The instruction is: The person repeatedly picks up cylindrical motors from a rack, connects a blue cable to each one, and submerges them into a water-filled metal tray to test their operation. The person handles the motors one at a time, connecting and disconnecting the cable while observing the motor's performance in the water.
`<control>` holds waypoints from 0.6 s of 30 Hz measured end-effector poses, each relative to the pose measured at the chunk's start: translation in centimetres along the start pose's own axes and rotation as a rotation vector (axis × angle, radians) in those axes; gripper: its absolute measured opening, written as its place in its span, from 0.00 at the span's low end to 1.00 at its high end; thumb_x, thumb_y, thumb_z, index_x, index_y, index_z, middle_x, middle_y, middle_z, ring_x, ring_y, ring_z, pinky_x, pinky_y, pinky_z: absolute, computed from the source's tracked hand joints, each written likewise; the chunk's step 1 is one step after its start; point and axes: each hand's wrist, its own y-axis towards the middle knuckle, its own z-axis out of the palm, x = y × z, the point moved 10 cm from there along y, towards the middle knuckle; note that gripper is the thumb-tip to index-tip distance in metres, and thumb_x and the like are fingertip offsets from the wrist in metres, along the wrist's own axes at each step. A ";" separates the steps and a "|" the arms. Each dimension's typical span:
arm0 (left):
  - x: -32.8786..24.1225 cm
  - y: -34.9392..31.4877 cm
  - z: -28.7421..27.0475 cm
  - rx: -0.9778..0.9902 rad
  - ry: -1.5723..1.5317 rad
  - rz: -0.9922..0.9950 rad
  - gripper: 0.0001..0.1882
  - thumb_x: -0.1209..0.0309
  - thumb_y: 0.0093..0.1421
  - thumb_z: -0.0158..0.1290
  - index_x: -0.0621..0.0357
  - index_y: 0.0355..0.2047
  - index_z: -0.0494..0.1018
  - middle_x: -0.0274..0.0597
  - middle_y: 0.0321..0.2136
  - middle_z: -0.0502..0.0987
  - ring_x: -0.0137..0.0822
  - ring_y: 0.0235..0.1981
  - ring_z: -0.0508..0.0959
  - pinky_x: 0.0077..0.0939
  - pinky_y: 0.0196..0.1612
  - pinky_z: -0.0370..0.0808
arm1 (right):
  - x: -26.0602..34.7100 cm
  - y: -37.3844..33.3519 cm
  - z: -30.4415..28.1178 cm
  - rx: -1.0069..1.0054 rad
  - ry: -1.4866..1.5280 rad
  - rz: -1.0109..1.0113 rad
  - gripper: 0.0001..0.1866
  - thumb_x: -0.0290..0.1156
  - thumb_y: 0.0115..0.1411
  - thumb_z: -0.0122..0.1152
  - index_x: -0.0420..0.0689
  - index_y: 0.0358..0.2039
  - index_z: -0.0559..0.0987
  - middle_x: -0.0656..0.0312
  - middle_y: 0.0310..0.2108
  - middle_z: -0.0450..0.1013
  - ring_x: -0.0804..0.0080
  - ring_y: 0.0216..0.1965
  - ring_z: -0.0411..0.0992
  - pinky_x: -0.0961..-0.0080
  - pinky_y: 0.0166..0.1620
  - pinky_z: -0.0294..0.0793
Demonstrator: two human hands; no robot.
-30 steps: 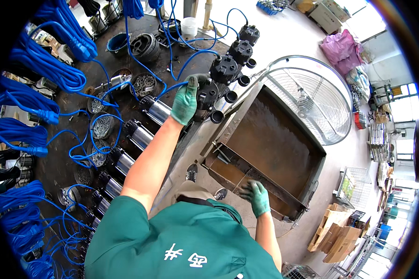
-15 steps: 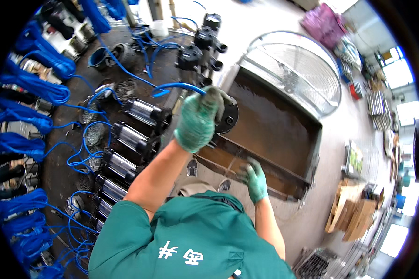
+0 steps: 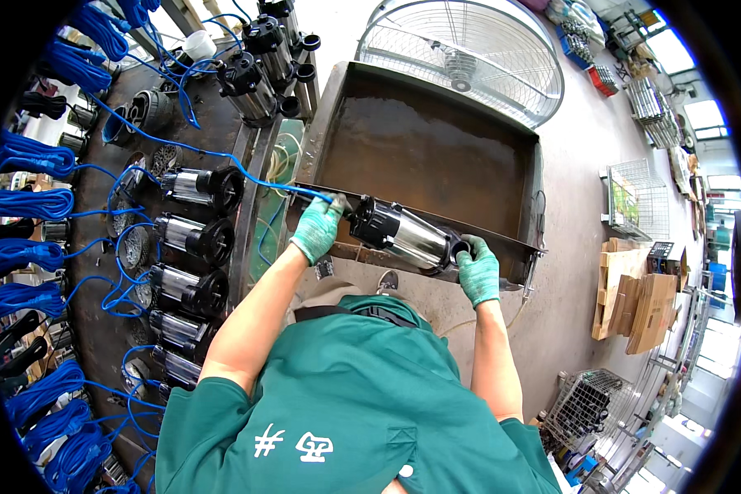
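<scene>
A pump [image 3: 407, 236] with a shiny steel barrel and black ends lies tilted on its side over the near edge of a metal water tank [image 3: 337, 107]. My left hand [image 3: 319, 229], in a green glove, is closed at its black left end, where a blue cable [image 3: 255, 179] comes out. Its fingertips are partly hidden there. My right hand [image 3: 478, 272], gloved the same way, grips the pump's right end by the black round outlet [image 3: 459, 249]. The cable runs left from the pump across the dark workbench.
Several similar pumps [image 3: 191, 236] lie in a row on the workbench [image 3: 99, 198] at left, near coiled blue cables [image 3: 25, 206]. Upright pumps [image 3: 245, 86] stand at the tank's far left corner. A large caged fan [image 3: 461, 49] is behind the tank. Cardboard [image 3: 652, 313] stands at right.
The pump, earlier held upright by my left hand over the tank's left side, now lies sideways. My right hand, empty before, has taken hold of its other end. The view has shifted.
</scene>
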 end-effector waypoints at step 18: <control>13.1 -1.4 -0.3 0.030 0.510 -0.445 0.31 0.44 0.74 0.45 0.60 0.35 0.83 0.61 0.36 0.83 0.63 0.41 0.82 0.52 0.45 0.77 | 3.8 -1.0 1.8 0.031 -0.371 -0.187 0.26 0.38 0.60 0.64 0.52 0.60 0.78 0.45 0.47 0.76 0.45 0.45 0.80 0.52 0.50 0.81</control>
